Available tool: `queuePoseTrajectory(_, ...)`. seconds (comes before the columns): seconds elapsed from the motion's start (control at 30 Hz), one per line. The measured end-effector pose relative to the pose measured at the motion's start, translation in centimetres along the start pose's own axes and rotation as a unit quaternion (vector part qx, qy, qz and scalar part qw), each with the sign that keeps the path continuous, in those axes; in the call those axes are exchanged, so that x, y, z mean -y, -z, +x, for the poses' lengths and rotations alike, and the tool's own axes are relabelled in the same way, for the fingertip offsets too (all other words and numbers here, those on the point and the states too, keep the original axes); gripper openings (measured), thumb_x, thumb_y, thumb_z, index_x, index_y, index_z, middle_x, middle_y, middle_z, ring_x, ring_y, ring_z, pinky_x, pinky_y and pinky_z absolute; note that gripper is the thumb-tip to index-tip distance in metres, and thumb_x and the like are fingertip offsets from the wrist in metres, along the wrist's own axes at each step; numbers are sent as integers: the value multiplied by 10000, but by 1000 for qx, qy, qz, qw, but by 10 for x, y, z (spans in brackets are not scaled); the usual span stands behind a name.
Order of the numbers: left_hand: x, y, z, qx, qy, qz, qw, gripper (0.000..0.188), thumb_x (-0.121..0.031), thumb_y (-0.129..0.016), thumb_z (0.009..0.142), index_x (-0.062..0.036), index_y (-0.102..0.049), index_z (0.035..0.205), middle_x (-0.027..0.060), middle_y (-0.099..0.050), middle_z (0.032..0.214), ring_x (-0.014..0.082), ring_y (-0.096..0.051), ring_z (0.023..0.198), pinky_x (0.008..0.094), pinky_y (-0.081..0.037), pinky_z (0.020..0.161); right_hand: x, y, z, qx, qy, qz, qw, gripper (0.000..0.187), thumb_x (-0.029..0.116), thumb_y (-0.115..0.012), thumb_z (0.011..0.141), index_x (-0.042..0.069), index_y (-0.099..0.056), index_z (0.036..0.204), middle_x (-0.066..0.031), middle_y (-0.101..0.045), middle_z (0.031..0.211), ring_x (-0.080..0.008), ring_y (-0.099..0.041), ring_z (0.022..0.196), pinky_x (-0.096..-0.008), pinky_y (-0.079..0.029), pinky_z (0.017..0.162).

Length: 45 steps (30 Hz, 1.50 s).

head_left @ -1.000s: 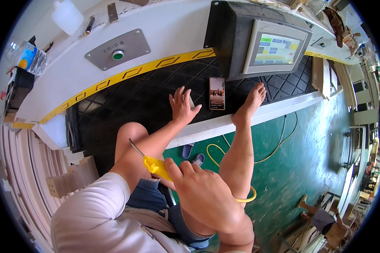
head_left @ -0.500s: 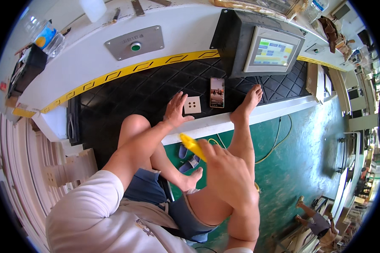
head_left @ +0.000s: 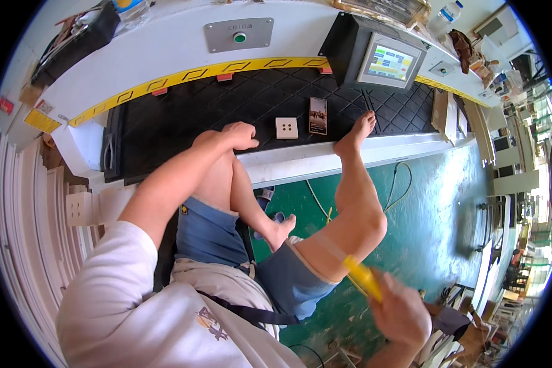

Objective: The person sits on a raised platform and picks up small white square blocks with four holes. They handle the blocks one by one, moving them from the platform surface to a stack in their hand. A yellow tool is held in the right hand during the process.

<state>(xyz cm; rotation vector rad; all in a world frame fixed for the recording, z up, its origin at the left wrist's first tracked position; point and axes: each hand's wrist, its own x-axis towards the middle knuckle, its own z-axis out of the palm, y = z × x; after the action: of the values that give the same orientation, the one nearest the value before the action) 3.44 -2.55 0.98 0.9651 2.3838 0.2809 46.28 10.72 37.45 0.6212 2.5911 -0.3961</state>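
Note:
My left hand (head_left: 240,136) rests by my raised left knee at the edge of the black mat, its fingers curled in and no object showing in them. To its right on the mat lies a small pale square block (head_left: 286,128) with several dark holes, apart from the hand. Beside the block is a phone (head_left: 318,115) with a lit screen. My right hand (head_left: 400,310), blurred, grips a yellow tool (head_left: 363,279) out over the floor, to the right of my right thigh. The tool's kind and its far end are smeared by motion.
The black mat (head_left: 178,116) runs along a white machine wall with a green button (head_left: 240,38). A touch screen (head_left: 389,60) juts over the mat at the right. My bare right foot (head_left: 357,132) rests on the mat's edge. Pale boards (head_left: 24,245) stand at the left.
My left hand has moved left from beside the block to my knee, its fingers curling in. My right hand has swung right and down with the yellow tool. The view has shifted.

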Motion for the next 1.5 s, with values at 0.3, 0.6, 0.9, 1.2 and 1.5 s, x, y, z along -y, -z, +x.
queuePoseTrajectory(0.3, -64, 39, -74, 35, -110, 259, 959, 357, -297, -592, 864, -59, -808, 1019, 158, -765, 1101, 312, -720, 1067, 428, -575, 861, -47, -77, 102, 73, 45, -51, 995, 334, 366, -677, 959, 93, -670, 1151, -117, -700, 870, -269, -664, 784, -389, -522, 698)
queuePoseTrajectory(0.6, -104, 57, -139, 8, -69, 247, 967, 259, -149, -618, 899, -71, -801, 1064, 135, -734, 1212, 319, -641, 1222, 430, -565, 988, -37, -62, 181, 162, -18, 195, 967, 300, 347, -679, 959, 89, -675, 1114, -29, -665, 743, -130, -599, 620, -325, -472, 594)
queuePoseTrajectory(0.9, -33, -72, -95, -273, -282, -131, 910, 170, -173, -656, 902, -128, -797, 986, 121, -737, 1081, 274, -672, 1104, 400, -541, 939, -58, -57, 120, 70, 115, 161, 978, 396, 270, -670, 964, 34, -608, 1276, -60, -619, 794, -184, -612, 773, -325, -505, 768)
queuePoseTrajectory(1.2, 136, -94, -115, -311, 228, -772, 505, 149, -226, -677, 961, -117, -620, 1044, 43, -719, 975, 178, -695, 885, 332, -573, 788, 40, -136, 52, 251, 1, 432, 866, 402, 131, -603, 1023, -25, -466, 1367, -140, -684, 1039, -257, -681, 889, -335, -572, 728)
queuePoseTrajectory(1.5, 231, -38, -36, -385, 194, -147, 890, 428, -322, -686, 958, -7, -652, 1245, 162, -710, 1175, 316, -658, 1128, 394, -508, 978, 113, -213, 137, 211, -200, 870, 399, 730, 42, -559, 760, 7, -397, 1471, -202, -591, 1321, -389, -581, 1287, -531, -607, 919)
